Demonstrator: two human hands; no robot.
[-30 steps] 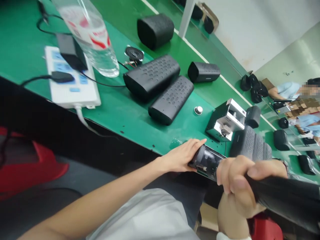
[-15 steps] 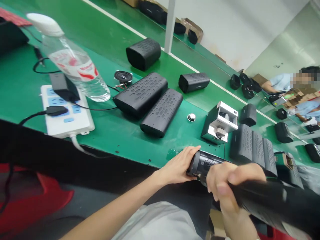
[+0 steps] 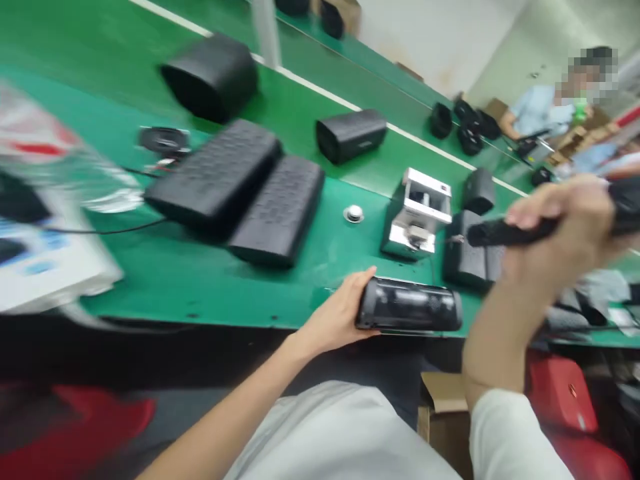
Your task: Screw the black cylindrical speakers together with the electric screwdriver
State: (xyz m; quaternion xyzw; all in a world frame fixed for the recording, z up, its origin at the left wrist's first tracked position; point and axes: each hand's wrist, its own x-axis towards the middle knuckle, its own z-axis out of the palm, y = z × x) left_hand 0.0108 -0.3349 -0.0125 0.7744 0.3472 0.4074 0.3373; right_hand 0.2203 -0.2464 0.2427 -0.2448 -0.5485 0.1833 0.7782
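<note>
L hand (image 3: 340, 320) cups the near-left end of black cylindrical speaker (image 3: 409, 312), fingers wrapped on its end cap; speaker lies on its side at the front edge of green bench (image 3: 310, 267). R hand (image 3: 565, 227) fist-closed around black power screwdriver (image 3: 505, 232), tip pointing left, raised above and apart from the speaker, near silver fixture block (image 3: 417, 213). Frame blurred, bit tip not resolvable. 2 long perforated speaker shells (image 3: 240, 193) lie well left. Judgement: keep L-hand clamp firm so the cylinder can't roll, bring the bit down square to the screw, seat before triggering.
</note>
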